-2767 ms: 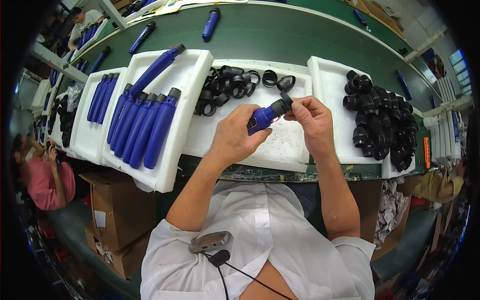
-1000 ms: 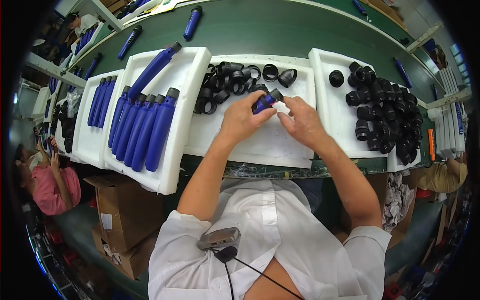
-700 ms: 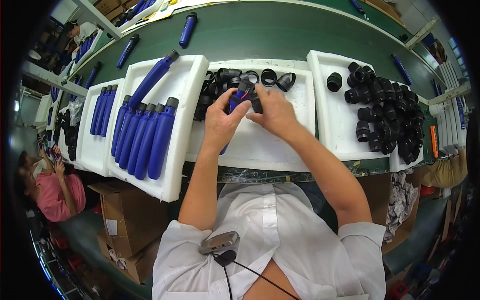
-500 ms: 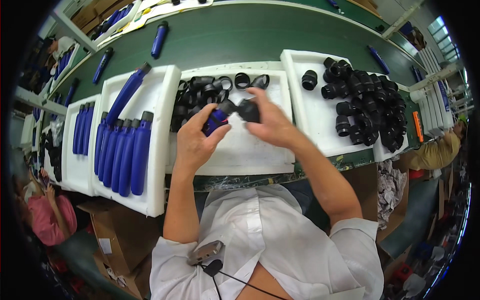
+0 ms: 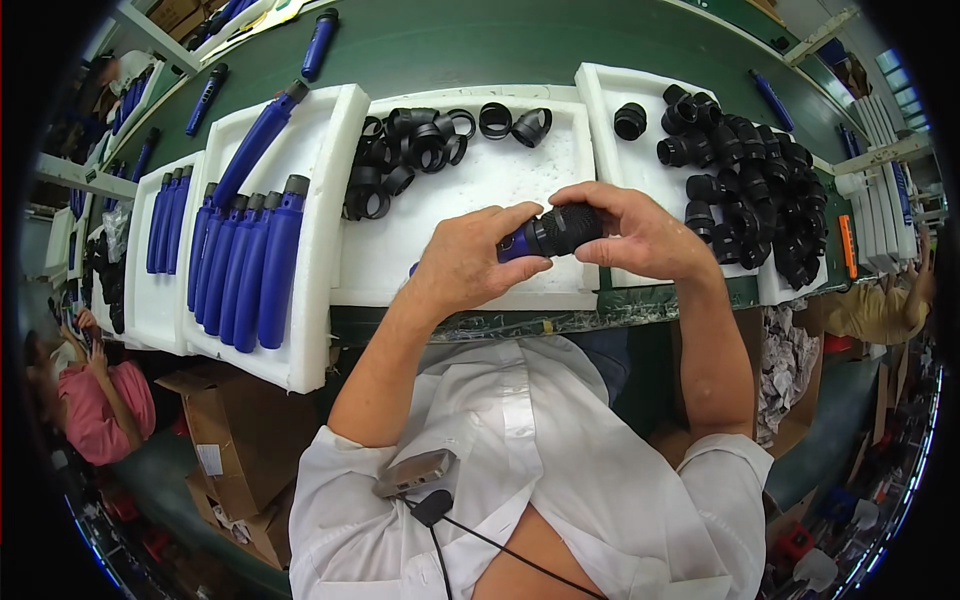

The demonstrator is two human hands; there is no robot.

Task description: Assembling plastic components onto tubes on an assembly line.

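My left hand is closed round a blue microphone handle, most of which its fingers hide. My right hand grips the black microphone head at the handle's end. Head and handle meet in one line, lying nearly level above the near part of the middle foam tray. I cannot tell how tightly the two parts are joined. Loose black rings lie in the far left part of that tray. More black microphone heads are heaped in the foam tray on the right.
In the left foam tray blue microphone handles lie side by side, one slanting across its far side. Finished-looking blue microphones lie on the green bench behind. An orange tool sits at the right edge. Co-workers are at both sides.
Both hands have come nearer and to the right with the microphone parts. The head, earlier apart from or just touching the handle, now sits against its end.
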